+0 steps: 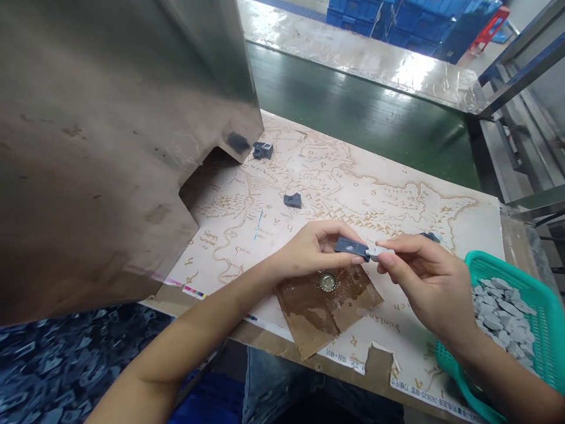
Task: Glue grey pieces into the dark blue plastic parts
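Note:
My left hand (324, 250) is closed on a dark blue-grey plastic part (346, 246), a flat piece with a recess, held over the table. Between the fingertips of my right hand (428, 280) is a small light grey piece (378, 252), its end against the right end of the dark part. Whether it enters the part I cannot tell. Below my left hand, a small round metal cap (327, 281) rests on a wet brown cardboard piece (309, 318). Similar light grey pieces (503, 315) fill a green basket (547, 312) beside my right forearm.
Dark parts lie on the map-printed sheet (375, 182): one (292, 200) mid-sheet, one (263, 151) near the large metal chute (110, 147), another (430, 237) behind my right hand. Many dark parts (57, 359) are heaped lower left. A green conveyor belt (353, 100) runs behind.

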Motion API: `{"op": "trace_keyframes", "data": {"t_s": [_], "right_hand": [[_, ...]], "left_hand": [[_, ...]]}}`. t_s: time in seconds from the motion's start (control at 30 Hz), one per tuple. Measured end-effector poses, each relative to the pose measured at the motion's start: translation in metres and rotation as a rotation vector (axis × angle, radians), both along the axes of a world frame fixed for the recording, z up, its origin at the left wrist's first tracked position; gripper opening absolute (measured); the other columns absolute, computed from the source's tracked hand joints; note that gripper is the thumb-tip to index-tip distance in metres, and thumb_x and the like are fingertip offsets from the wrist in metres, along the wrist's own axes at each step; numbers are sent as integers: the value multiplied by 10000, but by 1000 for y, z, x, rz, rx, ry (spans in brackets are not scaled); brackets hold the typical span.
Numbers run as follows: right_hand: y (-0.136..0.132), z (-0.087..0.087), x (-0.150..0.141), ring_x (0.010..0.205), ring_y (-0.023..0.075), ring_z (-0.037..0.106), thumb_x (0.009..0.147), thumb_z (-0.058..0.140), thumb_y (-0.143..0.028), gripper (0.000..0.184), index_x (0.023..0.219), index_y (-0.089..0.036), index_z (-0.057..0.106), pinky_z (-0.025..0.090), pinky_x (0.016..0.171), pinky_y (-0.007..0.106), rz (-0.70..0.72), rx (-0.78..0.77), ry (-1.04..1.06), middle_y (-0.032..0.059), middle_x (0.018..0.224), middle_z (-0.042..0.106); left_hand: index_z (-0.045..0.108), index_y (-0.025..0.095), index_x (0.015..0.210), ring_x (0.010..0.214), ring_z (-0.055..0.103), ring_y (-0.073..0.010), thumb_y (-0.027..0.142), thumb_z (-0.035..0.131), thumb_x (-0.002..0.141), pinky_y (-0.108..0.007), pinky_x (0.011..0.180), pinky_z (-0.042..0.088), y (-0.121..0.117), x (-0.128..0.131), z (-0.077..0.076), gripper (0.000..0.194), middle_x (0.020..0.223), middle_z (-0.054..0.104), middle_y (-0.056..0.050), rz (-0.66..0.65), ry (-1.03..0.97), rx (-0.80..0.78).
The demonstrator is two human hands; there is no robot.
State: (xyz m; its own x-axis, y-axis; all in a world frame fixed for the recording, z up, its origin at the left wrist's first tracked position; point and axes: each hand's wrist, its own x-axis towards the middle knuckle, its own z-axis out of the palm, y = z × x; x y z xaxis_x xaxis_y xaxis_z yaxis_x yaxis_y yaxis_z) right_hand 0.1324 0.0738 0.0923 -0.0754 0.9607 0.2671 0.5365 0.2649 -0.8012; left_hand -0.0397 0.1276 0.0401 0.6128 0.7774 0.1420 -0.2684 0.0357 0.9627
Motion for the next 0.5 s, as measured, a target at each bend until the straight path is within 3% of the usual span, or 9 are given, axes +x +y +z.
{"op": "trace_keyframes", "data": {"t_s": [0.23, 0.33, 0.5], "right_hand": [[1, 2, 4, 573, 102, 596, 818, 639, -225, 22, 800, -214, 641, 504, 544, 227, 81, 93, -201, -1, 699, 673], [3, -3, 4, 581, 103, 606, 828, 621, -234, 56, 777, -212, 633, 494, 519, 213, 106, 37, -106, -3, 681, 668], [3, -16, 1, 549, 92, 581, 811, 631, -289, 83, 782, -212, 626, 423, 423, 187, 32, -33, 73, 1, 694, 664]], "left_hand": [[665, 161, 771, 696, 616, -106, 193, 716, 706, -222, 627, 485, -1, 0, 0, 88, 754, 661, -5, 100, 43, 197], [666, 167, 777, 694, 614, -103, 183, 710, 716, -216, 616, 479, -3, 1, -2, 77, 751, 662, -3, 131, 48, 236], [651, 168, 790, 682, 617, -105, 219, 691, 741, -223, 608, 485, -6, 6, -8, 82, 785, 673, -14, 132, 17, 189]]}}
